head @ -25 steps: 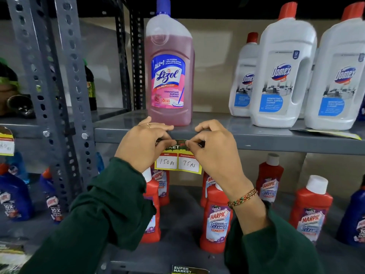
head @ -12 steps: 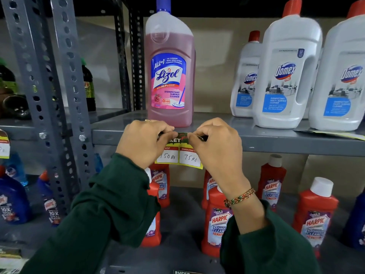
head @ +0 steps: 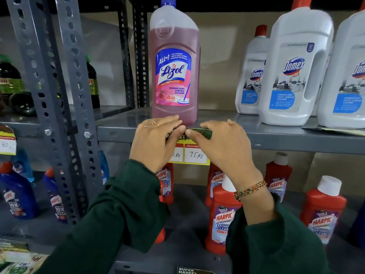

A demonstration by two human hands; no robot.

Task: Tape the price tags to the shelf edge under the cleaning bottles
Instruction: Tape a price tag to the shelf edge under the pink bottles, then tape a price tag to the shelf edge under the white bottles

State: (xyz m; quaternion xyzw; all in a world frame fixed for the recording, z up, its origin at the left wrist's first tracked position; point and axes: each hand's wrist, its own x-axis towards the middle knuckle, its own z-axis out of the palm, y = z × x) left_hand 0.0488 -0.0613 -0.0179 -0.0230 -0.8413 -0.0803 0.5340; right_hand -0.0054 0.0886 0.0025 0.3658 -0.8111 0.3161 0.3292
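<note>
A yellow price tag (head: 194, 155) with a dark green top and a white box reading "75 Rs" hangs from the grey shelf edge (head: 296, 141), directly under the pink Lizol bottle (head: 174, 64). My left hand (head: 156, 142) lies over the tag's left half and hides it. My right hand (head: 223, 147) presses the tag's green top against the shelf edge. The fingertips of both hands meet at the middle of the tag's top. I cannot make out any tape.
White Domex bottles (head: 292, 68) stand to the right on the same shelf, with a loose tag (head: 333, 130) lying by them. Red Harpic bottles (head: 223, 216) fill the shelf below. A perforated grey upright (head: 65, 107) rises at left, beside another hung tag (head: 7, 143).
Both hands rose with the tag from below the shelf edge up onto it. The fingers went from pinching the tag's top corners to lying flatter over its top at the edge.
</note>
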